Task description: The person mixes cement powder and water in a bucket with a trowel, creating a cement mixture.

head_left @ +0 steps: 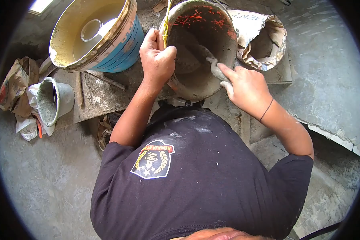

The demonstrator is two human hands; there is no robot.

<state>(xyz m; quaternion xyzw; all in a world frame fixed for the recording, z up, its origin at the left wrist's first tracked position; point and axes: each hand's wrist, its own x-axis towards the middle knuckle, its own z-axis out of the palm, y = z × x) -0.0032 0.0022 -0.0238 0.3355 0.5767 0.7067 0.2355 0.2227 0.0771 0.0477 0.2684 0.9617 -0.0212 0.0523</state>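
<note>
A cement-smeared bucket (196, 89) with orange-red marks on its inner wall is tilted so that its mouth faces me. My left hand (158, 56) is closed around its left rim, beside a yellow cord (166, 24). Grey mortar (182, 54) lies inside. My right hand (246, 85) grips the mortar-coated handle of a trowel (217, 69) at the bucket's right rim, index finger stretched along it. The trowel's blade reaches into the bucket and is hard to make out against the grey mix.
A large blue bucket (120, 52) holding cloudy water and a round clear container stands at the left. Near it are a small grey pail (64, 98) and crumpled bags (20, 86). An opened paper cement sack (274, 52) stands right of my bucket. A concrete ledge (324, 80) runs along the right.
</note>
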